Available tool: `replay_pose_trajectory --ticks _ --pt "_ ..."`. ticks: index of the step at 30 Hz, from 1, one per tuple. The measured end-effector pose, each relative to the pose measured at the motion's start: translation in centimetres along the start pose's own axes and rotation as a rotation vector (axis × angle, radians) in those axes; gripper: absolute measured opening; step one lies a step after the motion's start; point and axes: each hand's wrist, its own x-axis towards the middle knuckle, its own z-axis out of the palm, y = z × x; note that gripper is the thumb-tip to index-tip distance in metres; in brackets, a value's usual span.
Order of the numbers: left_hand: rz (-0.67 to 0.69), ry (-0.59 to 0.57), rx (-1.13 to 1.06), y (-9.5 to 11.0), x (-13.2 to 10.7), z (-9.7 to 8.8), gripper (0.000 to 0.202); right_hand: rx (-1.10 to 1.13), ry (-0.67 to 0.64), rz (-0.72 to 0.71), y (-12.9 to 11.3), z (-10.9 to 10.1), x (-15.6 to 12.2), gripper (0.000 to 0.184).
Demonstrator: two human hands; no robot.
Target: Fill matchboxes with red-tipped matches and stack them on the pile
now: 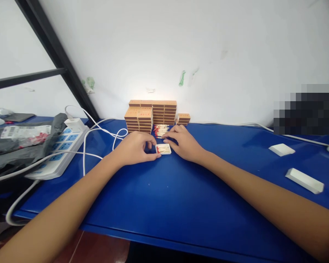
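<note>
A small white matchbox tray (163, 152) lies on the blue table with several red-tipped matches in it. My left hand (135, 148) grips its left end, thumb at the near corner and index finger at the far one. Just behind the tray is a loose pile of matches (161, 130), red heads to the left. My right hand (185, 142) reaches in from the right, thumb and index finger pinched at the near side of this pile. What lies between those fingertips is mostly hidden. Stacked brown matchboxes (138, 117) stand right behind the pile.
More matchboxes (183, 117) form a short stack against the wall. On the left are a white power strip (63, 146), looping white cables and a grey plastic bag (22, 135). Two white blocks (304, 180) lie at the right. The table's front edge (153, 239) runs below my arms.
</note>
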Motion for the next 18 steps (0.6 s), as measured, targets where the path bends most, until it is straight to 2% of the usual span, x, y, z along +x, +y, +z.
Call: replay_pose_trajectory --ticks 4,8,12,15,18 --pt "0.008 0.009 0.0 -0.1 0.0 0.0 0.033 -0.021 0.001 0.038 0.1 0.1 0.1 0.011" --pt "-0.005 0.001 0.006 -0.1 0.0 0.0 0.032 -0.037 -0.055 0.086 0.0 -0.1 0.1 0.012" --pt "-0.014 0.0 0.004 -0.1 0.0 -0.1 0.032 -0.01 -0.027 0.107 -0.5 -0.9 -0.1 0.011" --pt "-0.013 0.013 0.012 -0.1 0.0 0.0 0.032 0.021 0.001 0.058 -1.4 -1.6 -0.2 0.01" --pt "-0.009 0.018 0.022 -0.1 0.0 0.0 0.032 0.052 -0.059 -0.021 -2.5 -2.0 -0.4 0.011"
